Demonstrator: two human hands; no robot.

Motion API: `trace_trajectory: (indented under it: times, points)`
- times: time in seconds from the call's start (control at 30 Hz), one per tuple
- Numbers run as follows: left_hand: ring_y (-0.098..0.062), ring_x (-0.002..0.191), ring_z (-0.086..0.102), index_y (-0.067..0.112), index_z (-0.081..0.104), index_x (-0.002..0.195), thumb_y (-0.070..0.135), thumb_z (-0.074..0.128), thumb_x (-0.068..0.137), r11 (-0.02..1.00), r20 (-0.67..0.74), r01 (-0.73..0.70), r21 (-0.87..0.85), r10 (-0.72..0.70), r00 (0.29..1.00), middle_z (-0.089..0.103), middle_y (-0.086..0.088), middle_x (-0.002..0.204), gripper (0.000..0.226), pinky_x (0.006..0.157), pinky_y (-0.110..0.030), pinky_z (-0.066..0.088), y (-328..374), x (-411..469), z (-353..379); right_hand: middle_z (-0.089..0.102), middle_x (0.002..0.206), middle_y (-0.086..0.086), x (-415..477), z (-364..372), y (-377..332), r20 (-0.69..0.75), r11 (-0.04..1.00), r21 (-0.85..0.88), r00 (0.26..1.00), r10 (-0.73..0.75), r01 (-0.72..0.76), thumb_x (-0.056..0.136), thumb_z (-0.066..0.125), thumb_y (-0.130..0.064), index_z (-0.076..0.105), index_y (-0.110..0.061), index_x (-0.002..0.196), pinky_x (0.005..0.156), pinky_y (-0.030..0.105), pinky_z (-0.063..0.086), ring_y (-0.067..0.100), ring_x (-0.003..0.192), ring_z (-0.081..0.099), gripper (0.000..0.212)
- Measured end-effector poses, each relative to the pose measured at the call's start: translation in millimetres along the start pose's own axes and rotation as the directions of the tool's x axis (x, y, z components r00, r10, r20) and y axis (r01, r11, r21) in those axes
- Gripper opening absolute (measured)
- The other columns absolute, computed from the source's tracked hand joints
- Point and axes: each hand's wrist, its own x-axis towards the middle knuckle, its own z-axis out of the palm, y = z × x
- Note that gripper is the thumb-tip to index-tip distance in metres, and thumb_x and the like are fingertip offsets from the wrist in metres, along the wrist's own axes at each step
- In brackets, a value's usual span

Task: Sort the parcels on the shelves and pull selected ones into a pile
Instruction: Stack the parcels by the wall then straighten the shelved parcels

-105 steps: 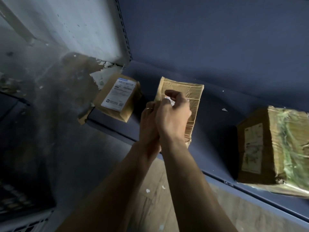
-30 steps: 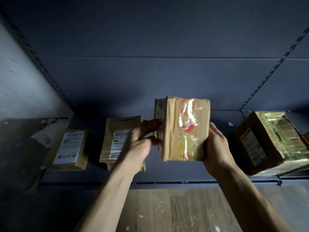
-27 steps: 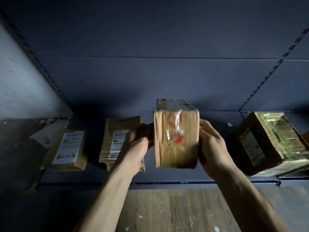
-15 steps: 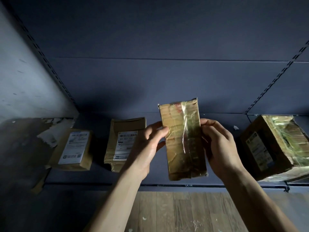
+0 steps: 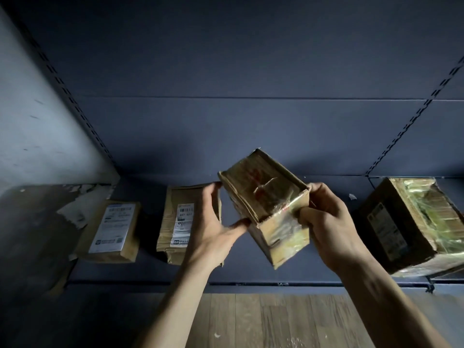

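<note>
Parcel (image 5: 266,204) tilts between left hand (image 5: 211,234) and pinching right grip (image 5: 331,222)

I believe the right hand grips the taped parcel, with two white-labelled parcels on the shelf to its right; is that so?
No: in the head view, the two white-labelled parcels lie left of the taped parcel that the right hand grips.

Held cardboard parcel (image 5: 266,207) wrapped in glossy tape; matt shelf (image 5: 251,275); wood-plank floor (image 5: 288,322).

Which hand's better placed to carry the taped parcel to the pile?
Right, likely: the right hand grips the taped parcel at its right edge; the left hand is open, only thumb and fingertips touching the left side.
</note>
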Motion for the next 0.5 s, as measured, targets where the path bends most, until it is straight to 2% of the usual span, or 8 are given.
trace_trajectory:
  times: [0.07, 0.1, 0.17, 0.23, 0.3, 0.37, 0.43, 0.5]
  points:
    - [0.005, 0.139, 0.027, 0.041, 0.026, 0.155, 0.036, 0.098, 0.064, 0.995, 0.039, -0.001, 0.098, -0.003, 0.999, 0.029, 0.026, 0.15, 0.116, 0.112, -0.022, 0.025, -0.1, -2.9, -0.4, 0.059, 0.07, 0.003, 2.8, -5.0, -5.1, -0.043, 0.999, 0.049, 0.999, 0.013, -0.011, 0.077, 0.032, 0.03, 0.057, -0.011, 0.081, 0.058, 0.023, 0.042, 0.015, 0.066, 0.052, 0.047]
    - [0.006, 0.135, 0.029, 0.037, 0.03, 0.154, 0.04, 0.098, 0.063, 0.993, 0.046, -0.009, 0.121, 0.004, 0.999, 0.032, 0.025, 0.146, 0.113, 0.111, -0.018, 0.025, -2.0, -1.0, -0.5, 0.06, 0.072, 0.006, 4.5, -7.1, -6.6, -0.059, 0.996, 0.082, 0.998, 0.022, -0.018, 0.077, 0.03, 0.029, 0.058, -0.01, 0.081, 0.06, 0.026, 0.043, 0.018, 0.069, 0.053, 0.048]
    - [0.013, 0.119, 0.046, 0.032, 0.049, 0.137, 0.043, 0.098, 0.063, 0.992, 0.085, -0.033, 0.12, 0.022, 0.996, 0.051, 0.023, 0.134, 0.09, 0.097, -0.006, 0.031, -0.3, -1.6, -1.2, 0.062, 0.076, 0.01, 6.6, -9.4, -7.6, -0.094, 0.99, 0.134, 0.994, 0.048, -0.035, 0.079, 0.029, 0.027, 0.06, -0.009, 0.083, 0.066, 0.03, 0.046, 0.022, 0.073, 0.056, 0.047]
    - [0.013, 0.105, 0.06, 0.034, 0.055, 0.121, 0.047, 0.099, 0.059, 0.998, 0.108, -0.003, 0.063, -0.004, 0.994, 0.066, 0.021, 0.116, 0.077, 0.085, -0.008, 0.04, 4.3, -7.9, 0.0, 0.064, 0.078, 0.011, 8.3, -8.7, -5.3, -0.143, 0.987, 0.151, 0.987, 0.068, -0.046, 0.087, 0.034, 0.022, 0.061, -0.007, 0.091, 0.065, 0.031, 0.047, 0.022, 0.072, 0.058, 0.04]
    - [0.01, 0.096, 0.063, 0.035, 0.054, 0.109, 0.048, 0.099, 0.059, 0.999, 0.067, 0.01, -0.04, -0.008, 0.998, 0.068, 0.021, 0.101, 0.068, 0.076, -0.008, 0.042, 7.7, -10.1, 1.8, 0.063, 0.086, 0.016, 7.7, -6.9, -0.8, -0.202, 0.987, 0.144, 0.975, 0.094, -0.065, 0.097, 0.046, 0.011, 0.059, -0.001, 0.107, 0.065, 0.035, 0.046, 0.028, 0.075, 0.057, 0.02]
    - [0.016, 0.087, 0.062, 0.037, 0.049, 0.091, 0.046, 0.092, 0.07, 0.995, 0.038, 0.038, -0.088, -0.035, 0.999, 0.064, 0.023, 0.084, 0.049, 0.066, -0.001, 0.041, 19.2, -4.8, 7.5, 0.065, 0.092, 0.019, 4.9, -4.9, 4.4, -0.214, 0.986, 0.111, 0.966, 0.144, -0.123, 0.1, 0.056, 0.002, 0.056, 0.007, 0.117, 0.065, 0.034, 0.05, 0.03, 0.08, 0.06, 0.018]
    - [-0.006, 0.101, 0.067, 0.036, 0.047, 0.081, 0.042, 0.082, 0.085, 0.99, -0.014, 0.106, -0.097, -0.108, 0.994, 0.059, 0.014, 0.078, 0.036, 0.067, -0.004, 0.045, 7.8, 19.1, 12.9, 0.073, 0.088, 0.016, 1.3, -5.9, 5.5, -0.153, 0.98, 0.067, 0.969, 0.195, -0.187, 0.101, 0.056, -0.002, 0.062, 0.008, 0.113, 0.061, 0.033, 0.057, 0.028, 0.075, 0.069, 0.016]
    - [-0.029, 0.108, 0.062, 0.029, 0.058, 0.087, 0.025, 0.07, 0.097, 0.974, -0.035, 0.161, -0.161, -0.169, 0.985, 0.062, 0.008, 0.088, 0.016, 0.074, -0.011, 0.05, -5.1, 39.8, 5.6, 0.077, 0.077, 0.01, -3.6, -7.9, 4.9, -0.089, 0.964, 0.05, 0.96, 0.266, -0.262, 0.103, 0.05, -0.003, 0.068, 0.001, 0.1, 0.052, 0.029, 0.06, 0.021, 0.063, 0.074, 0.018]
